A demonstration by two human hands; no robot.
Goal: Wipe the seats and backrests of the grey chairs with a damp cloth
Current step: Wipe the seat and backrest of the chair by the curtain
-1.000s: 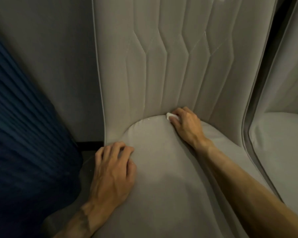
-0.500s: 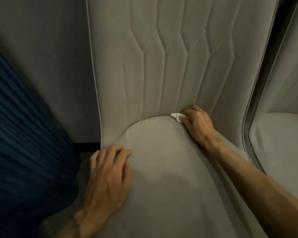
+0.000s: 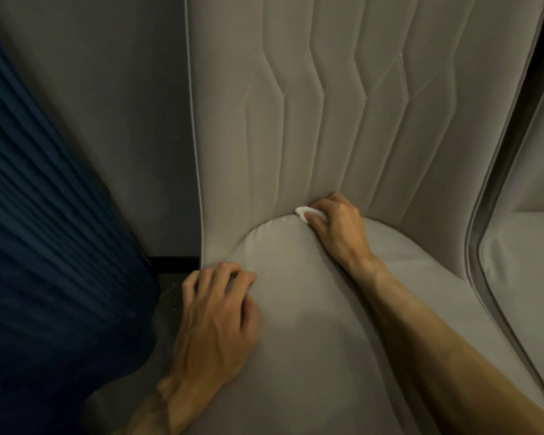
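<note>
A grey padded chair fills the view, its stitched backrest [image 3: 343,105] rising behind the rounded seat [image 3: 311,340]. My right hand [image 3: 338,229] is closed on a small white cloth [image 3: 302,211], pressing it into the crease where seat meets backrest; only the cloth's tip shows past my fingers. My left hand [image 3: 215,315] rests palm down on the seat's left front edge, fingers curled over the fabric, holding nothing.
A second grey chair [image 3: 525,277] stands close on the right, separated by a narrow dark gap. A dark blue pleated curtain [image 3: 44,246] hangs at the left, with a grey wall [image 3: 107,105] behind.
My right hand with the cloth slid right along the seat crease, then came back a little to the left. The left hand stayed on the seat edge.
</note>
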